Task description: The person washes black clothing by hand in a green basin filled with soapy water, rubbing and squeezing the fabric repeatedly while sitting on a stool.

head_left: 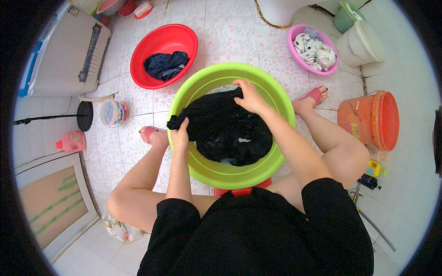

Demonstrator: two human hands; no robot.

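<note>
A large lime-green basin [221, 175] stands between my legs. In it lies a soaked black garment [230, 129], spread across most of the basin, with a little water or suds showing at its edges. My left hand [181, 131] is closed on a bunched end of the cloth at the basin's left side. My right hand [250, 96] grips the garment's far edge near the back of the basin, thumb and fingers pinching it. Between the two hands the cloth is stretched out. What kind of garment it is, I cannot tell.
A red basin [186, 39] with dark cloth stands far left, and a pink basin [294, 30] with white patterned cloth far right. An orange bucket [359, 119] and white bucket [361, 43] line the right wall. At left are a white tub [109, 112] and pink bottle [71, 141].
</note>
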